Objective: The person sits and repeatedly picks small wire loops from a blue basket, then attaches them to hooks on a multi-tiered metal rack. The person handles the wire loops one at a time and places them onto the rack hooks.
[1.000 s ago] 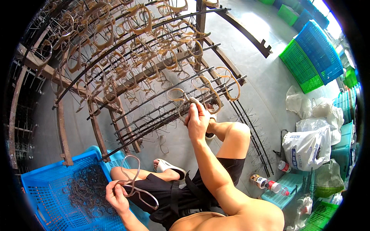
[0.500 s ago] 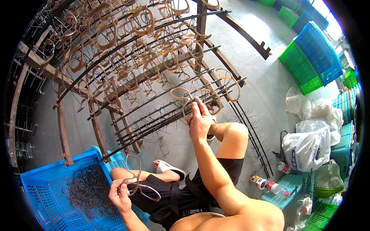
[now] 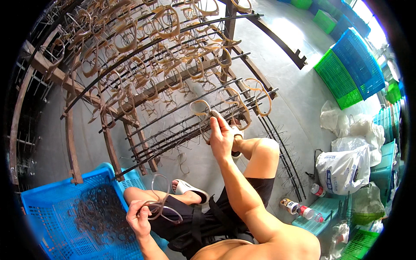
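Toward the right end of the near edge of the rack (image 3: 112, 149), a spectacle frame (image 3: 199, 101) was clamped in the grip of the right hand (image 3: 222, 139).
The grip of the left hand (image 3: 138, 218) was closed on a second frame (image 3: 168, 186), just right of the blue basket (image 3: 65, 183). Judged step: frame handling at the rack; the next move appeared to call for a steady pinch, clear of neighbouring frames (image 3: 271, 104). Blue print marked the white bag (image 3: 346, 164); bottles (image 3: 308, 212) bore coloured labels.
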Demonstrator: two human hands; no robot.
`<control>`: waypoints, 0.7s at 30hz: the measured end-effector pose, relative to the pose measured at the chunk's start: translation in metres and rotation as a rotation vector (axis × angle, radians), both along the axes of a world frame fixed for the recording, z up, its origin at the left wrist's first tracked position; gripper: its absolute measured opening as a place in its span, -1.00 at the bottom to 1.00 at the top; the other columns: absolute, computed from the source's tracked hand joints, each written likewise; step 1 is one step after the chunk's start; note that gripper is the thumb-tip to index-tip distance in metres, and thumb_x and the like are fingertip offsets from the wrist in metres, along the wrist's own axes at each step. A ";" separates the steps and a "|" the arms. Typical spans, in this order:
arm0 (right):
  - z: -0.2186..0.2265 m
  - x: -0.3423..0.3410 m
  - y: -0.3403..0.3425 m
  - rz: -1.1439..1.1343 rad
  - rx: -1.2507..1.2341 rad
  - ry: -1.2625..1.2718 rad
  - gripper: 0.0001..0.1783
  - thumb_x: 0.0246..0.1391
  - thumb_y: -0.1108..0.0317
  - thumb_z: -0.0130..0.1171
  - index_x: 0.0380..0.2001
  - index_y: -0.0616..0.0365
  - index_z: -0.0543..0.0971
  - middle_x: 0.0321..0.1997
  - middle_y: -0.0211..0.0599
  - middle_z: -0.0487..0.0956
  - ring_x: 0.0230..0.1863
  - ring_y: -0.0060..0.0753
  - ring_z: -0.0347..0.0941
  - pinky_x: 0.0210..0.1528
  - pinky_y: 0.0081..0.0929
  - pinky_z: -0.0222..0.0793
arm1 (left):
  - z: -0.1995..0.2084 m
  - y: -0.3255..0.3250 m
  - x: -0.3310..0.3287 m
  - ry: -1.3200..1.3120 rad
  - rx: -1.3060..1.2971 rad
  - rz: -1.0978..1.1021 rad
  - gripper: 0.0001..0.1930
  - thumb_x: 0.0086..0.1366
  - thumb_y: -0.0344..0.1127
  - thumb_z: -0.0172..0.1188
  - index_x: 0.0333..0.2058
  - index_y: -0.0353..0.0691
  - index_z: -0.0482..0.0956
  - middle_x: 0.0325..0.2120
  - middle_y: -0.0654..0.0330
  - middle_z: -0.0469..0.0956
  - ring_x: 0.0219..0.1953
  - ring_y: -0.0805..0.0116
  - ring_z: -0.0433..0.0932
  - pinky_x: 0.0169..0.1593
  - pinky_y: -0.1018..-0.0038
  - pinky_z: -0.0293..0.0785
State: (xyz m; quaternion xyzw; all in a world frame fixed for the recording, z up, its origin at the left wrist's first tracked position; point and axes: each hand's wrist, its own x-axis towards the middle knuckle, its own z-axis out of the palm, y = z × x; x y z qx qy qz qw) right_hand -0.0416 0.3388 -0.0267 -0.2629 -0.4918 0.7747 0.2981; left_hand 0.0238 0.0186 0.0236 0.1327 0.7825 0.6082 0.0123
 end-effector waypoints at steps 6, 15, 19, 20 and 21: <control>-0.007 -0.001 0.007 -0.052 0.585 -0.118 -0.75 0.12 0.40 0.11 -0.13 0.21 0.54 -0.69 -0.56 0.32 -0.63 -0.80 0.12 -0.62 -0.73 0.08 | -0.005 -0.002 0.003 -0.055 0.065 -0.030 -0.78 0.21 -0.26 0.17 -0.27 -0.29 0.56 -0.59 0.22 0.48 -0.71 0.62 0.28 -0.64 0.71 0.13; -0.001 0.006 0.006 0.021 0.410 -0.172 -0.78 0.16 0.37 0.07 -0.16 0.23 0.54 -0.67 -0.62 0.29 -0.62 -0.79 0.09 -0.62 -0.73 0.01 | -0.010 -0.004 0.006 -0.119 0.106 0.018 -0.79 0.19 -0.30 0.18 -0.31 -0.37 0.58 -0.61 0.22 0.55 -0.69 0.69 0.27 -0.61 0.74 0.14; -0.005 0.003 0.005 -0.051 0.406 -0.139 -0.75 0.17 0.35 0.06 -0.13 0.22 0.52 -0.64 -0.59 0.35 -0.60 -0.77 0.12 -0.59 -0.73 0.06 | -0.004 0.002 0.005 -0.108 0.084 0.006 -0.79 0.19 -0.31 0.17 -0.29 -0.36 0.58 -0.60 0.21 0.54 -0.66 0.64 0.33 -0.60 0.73 0.18; -0.004 0.003 0.005 -0.074 0.400 -0.144 -0.75 0.17 0.34 0.06 -0.13 0.22 0.52 -0.63 -0.59 0.36 -0.60 -0.77 0.13 -0.58 -0.73 0.07 | -0.004 0.004 0.004 -0.097 0.079 -0.002 -0.81 0.19 -0.34 0.17 -0.30 -0.37 0.58 -0.58 0.20 0.55 -0.62 0.61 0.38 -0.57 0.72 0.22; -0.003 0.001 0.005 -0.097 0.394 -0.149 -0.75 0.18 0.34 0.05 -0.13 0.22 0.52 -0.63 -0.59 0.37 -0.60 -0.76 0.14 -0.58 -0.73 0.08 | -0.004 0.005 0.004 -0.087 0.075 -0.010 -0.83 0.20 -0.37 0.16 -0.31 -0.38 0.58 -0.56 0.19 0.56 -0.59 0.58 0.44 -0.55 0.72 0.27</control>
